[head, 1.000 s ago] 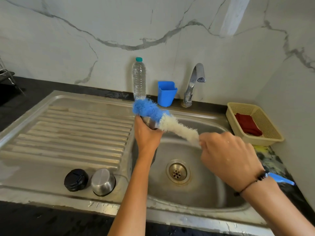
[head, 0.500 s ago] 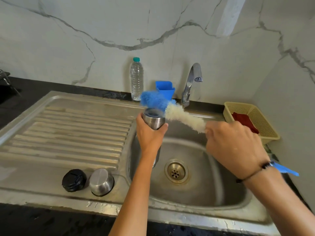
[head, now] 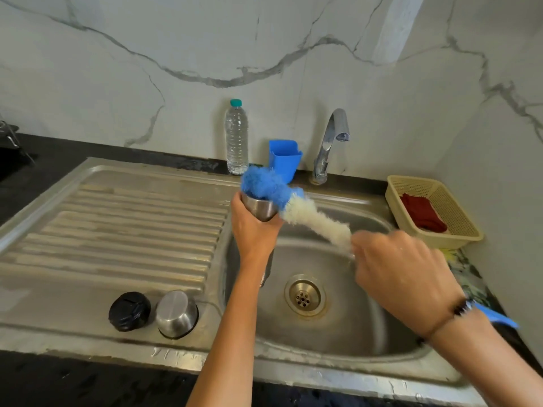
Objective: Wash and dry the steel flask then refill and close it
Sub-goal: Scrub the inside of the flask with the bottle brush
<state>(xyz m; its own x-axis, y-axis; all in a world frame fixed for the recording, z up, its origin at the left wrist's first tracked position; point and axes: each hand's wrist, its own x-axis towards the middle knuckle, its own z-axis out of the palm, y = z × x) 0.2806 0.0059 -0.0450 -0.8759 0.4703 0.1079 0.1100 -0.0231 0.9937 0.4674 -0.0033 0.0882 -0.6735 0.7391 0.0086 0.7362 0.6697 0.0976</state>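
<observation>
My left hand [head: 252, 230] grips the steel flask [head: 260, 208] upright over the left edge of the sink basin [head: 338, 333]. Only the flask's open mouth and a strip below my wrist show. My right hand [head: 402, 274] holds a bottle brush [head: 296, 207] by its handle, whose blue end sticks out past my wrist. The brush's blue tip sits at the flask's mouth and its white bristles slant down to my right hand. The black inner cap [head: 129, 311] and the steel cup lid [head: 176, 314] stand on the drainboard's front edge.
A plastic water bottle [head: 236, 136], a blue holder [head: 283, 160] and the tap [head: 330, 142] line the back wall. A beige basket [head: 458, 230] with a red cloth [head: 423, 212] sits right of the sink. The ribbed drainboard [head: 117, 230] lies to the left.
The flask's mouth came out from behind my left hand. The brush's blue tip lifted off beside the rim, then dropped back onto the mouth.
</observation>
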